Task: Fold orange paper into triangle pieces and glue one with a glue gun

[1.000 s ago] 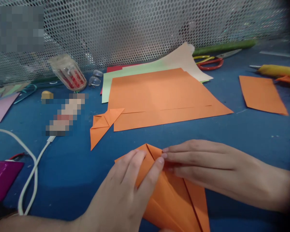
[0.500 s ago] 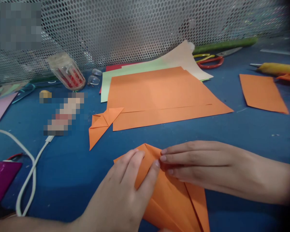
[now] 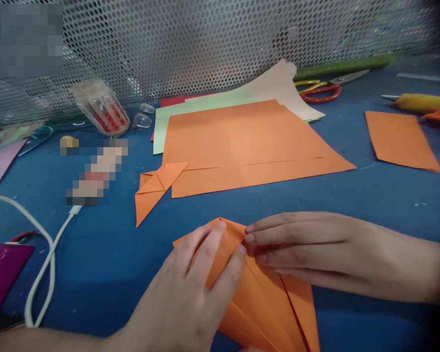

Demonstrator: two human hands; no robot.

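A partly folded orange sheet (image 3: 260, 303) lies on the blue table at the lower middle, with creases and a folded flap along its right side. My left hand (image 3: 194, 278) rests on its upper left part, fingers spread and pressing on the paper. From the right, my right hand (image 3: 315, 252) reaches in with its fingers straight and side by side, the tips on the sheet's upper right edge. The fingertips of both hands are close together near the top corner. A small folded orange piece (image 3: 156, 186) sits beyond my left hand.
Stacked orange sheets (image 3: 242, 142) lie ahead over green paper (image 3: 161, 127). Red-handled scissors (image 3: 322, 93), an orange square (image 3: 399, 142) and a yellow tool (image 3: 425, 103) are right. A clear jar (image 3: 104, 110), white cable (image 3: 51, 274) and purple object (image 3: 7, 274) are left, below a perforated metal panel (image 3: 190, 44).
My left fingers have shifted slightly up and right on the sheet, the middle ones reaching nearer the top corner. My right hand has barely moved along the edge.
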